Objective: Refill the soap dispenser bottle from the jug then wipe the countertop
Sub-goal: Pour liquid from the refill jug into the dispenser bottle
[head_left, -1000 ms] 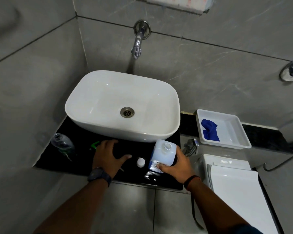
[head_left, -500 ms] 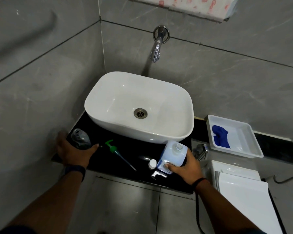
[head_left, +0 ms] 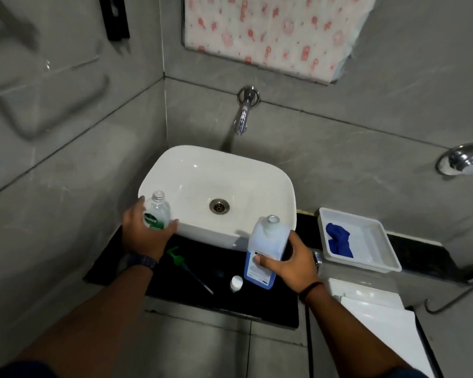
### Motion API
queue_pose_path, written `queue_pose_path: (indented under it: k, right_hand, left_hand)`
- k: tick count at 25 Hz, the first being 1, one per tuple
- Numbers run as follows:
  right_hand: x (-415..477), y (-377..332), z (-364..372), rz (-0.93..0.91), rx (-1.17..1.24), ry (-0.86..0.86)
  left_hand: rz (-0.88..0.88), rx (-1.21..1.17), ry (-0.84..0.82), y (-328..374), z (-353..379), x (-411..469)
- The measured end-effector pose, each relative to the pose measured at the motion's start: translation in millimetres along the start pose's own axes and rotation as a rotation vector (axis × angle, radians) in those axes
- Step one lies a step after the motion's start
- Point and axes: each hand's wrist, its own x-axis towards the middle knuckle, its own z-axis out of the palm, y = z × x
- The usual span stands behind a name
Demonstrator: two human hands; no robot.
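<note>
**Hands holding bottle and jug at a bathroom basin**

Hard to read: print on the green label of the soap dispenser bottle [head_left: 158,212], blurred; likewise the label on the jug [head_left: 266,241]. Lower half of the bottle covered by the left hand [head_left: 145,236], fingers and thumb wrapped round it. Bottle neck open and upright, held at the near left corner of the white basin [head_left: 191,170]. Far side of the jug covered by the right hand [head_left: 290,261], thumb pressed across the label, fingers curled round behind. Jug neck open, body tilted a little, near right of the basin, over the black countertop [head_left: 224,296]; cannot tell whether its base touches. Mostly hidden behind the right wrist: a chrome fitting [head_left: 317,261]. Cut off by the frame: patterned sheet [head_left: 271,31] at the top, chrome wall valve [head_left: 460,159] at the far right, white toilet lid [head_left: 380,328] at the near right, both forearms at the bottom.

Counted: two hands, one bottle, one jug. On the countertop between the hands, one green pump [head_left: 178,259] lying flat with its tube pointing near-right, and one white cap [head_left: 236,282] just beside the jug. One tap [head_left: 242,118] on the wall above the basin. One white tray [head_left: 369,238] to the right, with one blue cloth [head_left: 337,242] inside.
</note>
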Motion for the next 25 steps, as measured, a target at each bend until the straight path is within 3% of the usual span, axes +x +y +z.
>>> queue_pose_path:
  k: [6,12,20,25]
  right_hand:
    - [50.9,-141.4,-41.4,-0.186,-0.030,0.140]
    - [72.6,-243.2,-83.1,-0.221,-0.450,0.263]
    - [71.1,-286.9,-127.3,-0.337,-0.906,0.267]
    - [70.4,-291.0,-142.2,-0.361,-1.010,0.216]
  left_hand:
    - [0.133,-0.169,-0.138,114.5,-0.9,23.9]
    - [0.269,-0.218,-0.166,202.0,-7.3,55.5]
    - [0.282,-0.172,-0.166,250.0,-2.4,45.5]
    - [0.277,-0.169,-0.166,268.8,0.2,34.7]
